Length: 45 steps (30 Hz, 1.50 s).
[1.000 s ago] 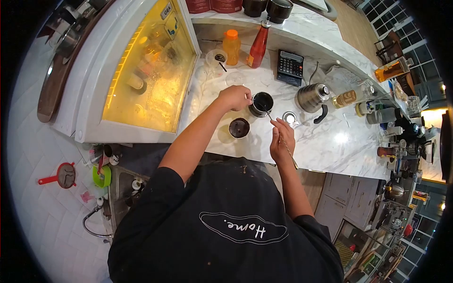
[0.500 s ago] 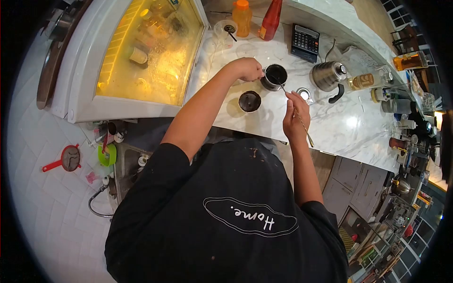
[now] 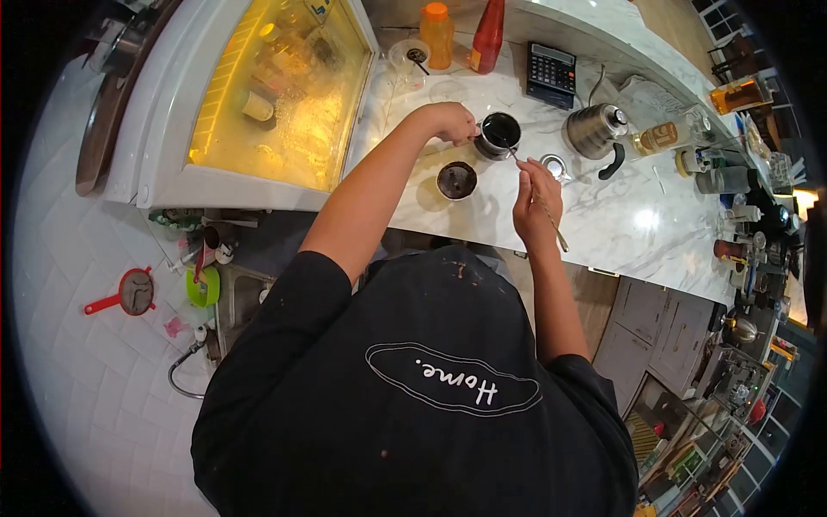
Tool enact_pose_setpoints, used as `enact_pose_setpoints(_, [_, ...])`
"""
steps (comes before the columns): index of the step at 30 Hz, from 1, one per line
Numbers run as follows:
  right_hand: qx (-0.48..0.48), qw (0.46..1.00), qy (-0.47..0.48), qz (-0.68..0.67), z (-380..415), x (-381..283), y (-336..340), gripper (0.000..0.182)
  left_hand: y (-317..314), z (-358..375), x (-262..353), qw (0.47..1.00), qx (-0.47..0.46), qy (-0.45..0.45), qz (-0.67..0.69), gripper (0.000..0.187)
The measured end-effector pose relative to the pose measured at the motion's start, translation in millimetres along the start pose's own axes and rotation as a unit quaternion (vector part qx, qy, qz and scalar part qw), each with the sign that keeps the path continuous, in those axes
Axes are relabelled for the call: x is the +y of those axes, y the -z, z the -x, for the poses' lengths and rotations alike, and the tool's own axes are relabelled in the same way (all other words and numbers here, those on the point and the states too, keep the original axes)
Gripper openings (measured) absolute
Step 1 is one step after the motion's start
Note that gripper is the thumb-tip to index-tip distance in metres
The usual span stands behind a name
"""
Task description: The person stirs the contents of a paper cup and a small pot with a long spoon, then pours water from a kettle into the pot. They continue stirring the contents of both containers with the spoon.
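Observation:
A metal pitcher [image 3: 500, 136] with dark liquid in it stands on the marble counter. My left hand [image 3: 451, 124] is closed on the pitcher's handle at its left side. In my right hand [image 3: 537, 200] is a long, thin bar spoon [image 3: 551, 226], pinched between the fingers. Its far end meets the pitcher's rim on the right. Close below the pitcher sits a round cup [image 3: 457, 181] with dark brown contents. A small round metal piece [image 3: 555, 166] lies just beyond my right fingers.
A gooseneck kettle [image 3: 594, 131] stands to the right, with a glass bottle [image 3: 663, 138] beside it. Behind are a calculator [image 3: 551, 74], a red bottle [image 3: 488, 39], an orange bottle [image 3: 437, 39] and a clear plastic cup [image 3: 408, 59]. A glass-door fridge [image 3: 366, 95] borders the counter on the left.
My right hand has drawn back slightly, and the spoon's end has moved from inside the pitcher to its rim. My left hand keeps its hold on the handle.

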State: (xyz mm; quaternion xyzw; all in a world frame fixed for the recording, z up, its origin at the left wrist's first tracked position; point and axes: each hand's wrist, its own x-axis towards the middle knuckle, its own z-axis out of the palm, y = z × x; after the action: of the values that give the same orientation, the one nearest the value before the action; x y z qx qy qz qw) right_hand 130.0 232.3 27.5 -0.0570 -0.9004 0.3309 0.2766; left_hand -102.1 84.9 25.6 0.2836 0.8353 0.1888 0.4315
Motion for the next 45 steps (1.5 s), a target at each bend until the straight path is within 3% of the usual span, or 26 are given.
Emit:
enact_pose_setpoints(24, [-0.001,1.0,0.004,-0.001,1,1,0,0.016,-6,-9,-9,0.995,-0.026,0.016,0.098,0.037])
enact_pose_setpoints(45, [0.001,1.0,0.015,0.005,1,0,-1,0.015,-3,-3,-6,0.996,-0.03,0.017,0.084,0.037])
